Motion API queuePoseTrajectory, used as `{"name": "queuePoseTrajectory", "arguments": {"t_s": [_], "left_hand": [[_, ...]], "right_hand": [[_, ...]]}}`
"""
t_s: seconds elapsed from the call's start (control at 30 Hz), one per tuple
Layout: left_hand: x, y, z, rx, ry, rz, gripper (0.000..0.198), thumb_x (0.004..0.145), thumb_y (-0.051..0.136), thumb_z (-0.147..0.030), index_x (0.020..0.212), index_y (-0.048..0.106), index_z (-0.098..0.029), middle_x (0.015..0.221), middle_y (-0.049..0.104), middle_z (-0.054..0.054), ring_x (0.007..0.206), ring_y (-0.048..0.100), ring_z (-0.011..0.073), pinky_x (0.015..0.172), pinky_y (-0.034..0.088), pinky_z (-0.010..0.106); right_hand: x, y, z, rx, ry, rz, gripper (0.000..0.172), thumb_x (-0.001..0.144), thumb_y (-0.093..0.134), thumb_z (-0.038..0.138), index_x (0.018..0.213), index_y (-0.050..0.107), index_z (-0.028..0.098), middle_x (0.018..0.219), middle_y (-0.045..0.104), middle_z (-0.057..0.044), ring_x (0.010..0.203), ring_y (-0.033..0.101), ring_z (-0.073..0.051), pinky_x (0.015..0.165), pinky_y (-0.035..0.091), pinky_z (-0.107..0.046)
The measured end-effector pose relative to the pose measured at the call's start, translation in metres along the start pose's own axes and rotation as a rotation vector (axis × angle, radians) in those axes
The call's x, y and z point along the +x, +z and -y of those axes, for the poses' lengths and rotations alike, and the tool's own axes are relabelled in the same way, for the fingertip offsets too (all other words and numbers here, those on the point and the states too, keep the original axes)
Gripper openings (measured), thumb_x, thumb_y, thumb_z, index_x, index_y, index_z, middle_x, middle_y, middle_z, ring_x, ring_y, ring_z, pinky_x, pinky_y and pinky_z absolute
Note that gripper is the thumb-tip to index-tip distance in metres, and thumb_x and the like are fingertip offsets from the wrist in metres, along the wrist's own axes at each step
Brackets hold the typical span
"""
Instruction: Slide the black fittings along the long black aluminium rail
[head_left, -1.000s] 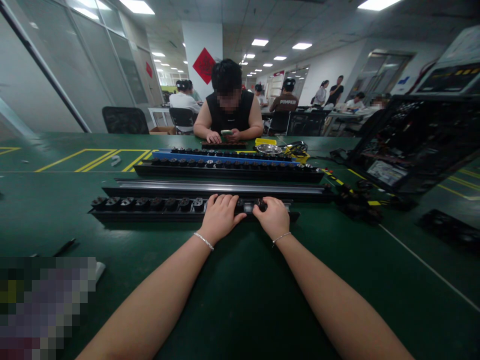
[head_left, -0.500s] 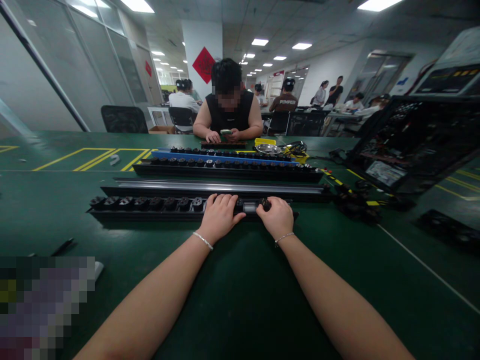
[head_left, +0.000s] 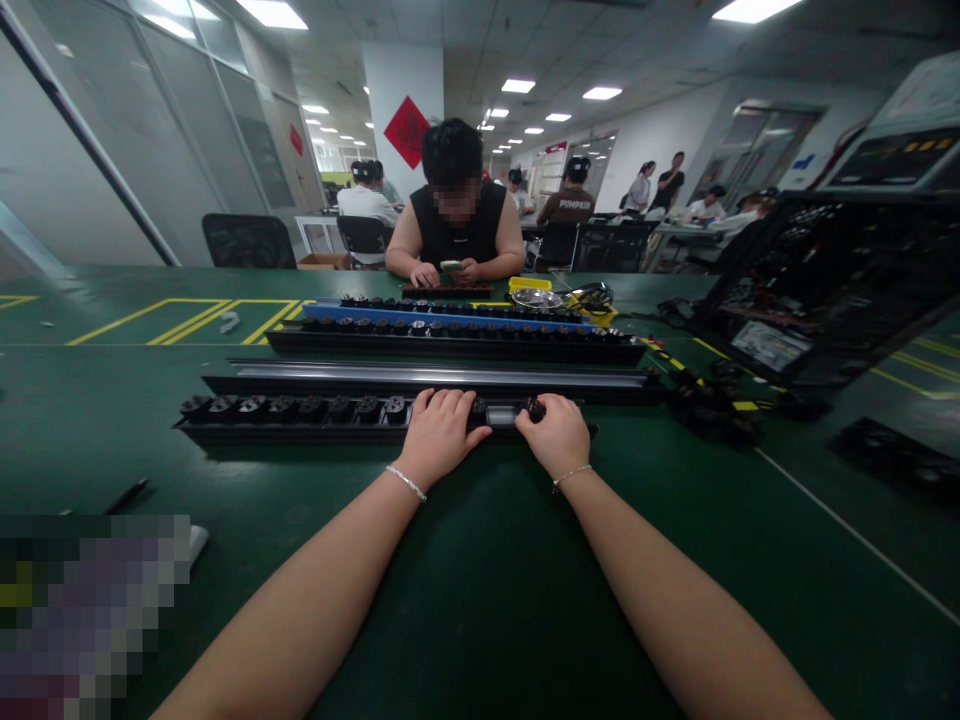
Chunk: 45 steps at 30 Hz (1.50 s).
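Observation:
A long black rail [head_left: 300,434] lies crosswise before me, with several black round socket modules [head_left: 310,408] set along it. My left hand [head_left: 441,430] rests over its right half, fingers curled over the top and thumb along the near side. Under that palm some modules are hidden. One black socket module [head_left: 478,410] shows just right of the left fingers, followed by a bare stretch of the channel [head_left: 501,413]. Near the rail's right end my right hand [head_left: 556,435] pinches another black socket module [head_left: 535,409] between thumb and fingers, at the channel.
Behind lies an unfilled black rail [head_left: 435,378], then a filled black rail [head_left: 457,345] and a blue rail [head_left: 450,315]. A metal dish [head_left: 537,298] and cables [head_left: 592,297] sit farther back. An open black case [head_left: 832,290] stands right. A person [head_left: 454,220] sits opposite.
My right hand has shifted very slightly to the right with the socket module. My left hand stays in place on the rail.

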<state>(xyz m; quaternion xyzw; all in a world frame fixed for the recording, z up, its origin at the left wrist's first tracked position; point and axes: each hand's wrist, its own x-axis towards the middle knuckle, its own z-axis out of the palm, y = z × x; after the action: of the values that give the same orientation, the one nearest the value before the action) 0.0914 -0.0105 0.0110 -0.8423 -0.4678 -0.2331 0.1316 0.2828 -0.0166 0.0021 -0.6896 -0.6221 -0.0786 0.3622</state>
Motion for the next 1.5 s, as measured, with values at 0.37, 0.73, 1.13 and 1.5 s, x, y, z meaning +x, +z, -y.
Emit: {"name": "queuePoseTrajectory", "arguments": {"t_s": [0.37, 0.73, 1.13, 1.5], "left_hand": [[0.0, 0.0, 0.0, 0.004, 0.002, -0.013, 0.051, 0.087, 0.044, -0.052, 0.124, 0.052, -0.017, 0.115, 0.062, 0.012, 0.109, 0.052, 0.0264, 0.1, 0.029, 0.043], [0.0, 0.0, 0.0, 0.0, -0.001, -0.011, 0.051, 0.087, 0.044, -0.052, 0.125, 0.052, -0.018, 0.115, 0.062, 0.012, 0.109, 0.053, 0.0264, 0.1, 0.029, 0.043], [0.0, 0.001, 0.0, 0.0, 0.0, -0.02, 0.051, 0.087, 0.044, -0.052, 0.124, 0.052, -0.017, 0.114, 0.062, 0.012, 0.109, 0.053, 0.0264, 0.1, 0.029, 0.043], [0.0, 0.001, 0.0, -0.009, -0.002, -0.017, 0.051, 0.087, 0.044, -0.051, 0.124, 0.052, -0.018, 0.116, 0.062, 0.012, 0.109, 0.053, 0.0265, 0.1, 0.029, 0.043]], "right_hand": [[0.001, -0.004, -0.011, -0.033, 0.038, -0.043, 0.025, 0.071, 0.052, 0.032, 0.084, 0.065, 0.015, 0.091, 0.067, -0.01, 0.091, 0.057, -0.024, 0.085, 0.042, -0.035], [0.002, -0.006, -0.016, -0.03, 0.049, -0.034, 0.023, 0.071, 0.051, 0.033, 0.081, 0.064, 0.017, 0.088, 0.066, -0.009, 0.089, 0.057, -0.023, 0.082, 0.042, -0.035], [0.005, -0.011, -0.025, -0.059, 0.071, -0.029, 0.021, 0.07, 0.051, 0.033, 0.079, 0.063, 0.017, 0.089, 0.066, -0.01, 0.088, 0.057, -0.024, 0.083, 0.042, -0.037], [0.005, -0.011, -0.035, -0.01, 0.101, -0.068, 0.017, 0.068, 0.051, 0.029, 0.077, 0.061, 0.018, 0.104, 0.064, -0.013, 0.101, 0.054, -0.026, 0.091, 0.041, -0.037]]}}
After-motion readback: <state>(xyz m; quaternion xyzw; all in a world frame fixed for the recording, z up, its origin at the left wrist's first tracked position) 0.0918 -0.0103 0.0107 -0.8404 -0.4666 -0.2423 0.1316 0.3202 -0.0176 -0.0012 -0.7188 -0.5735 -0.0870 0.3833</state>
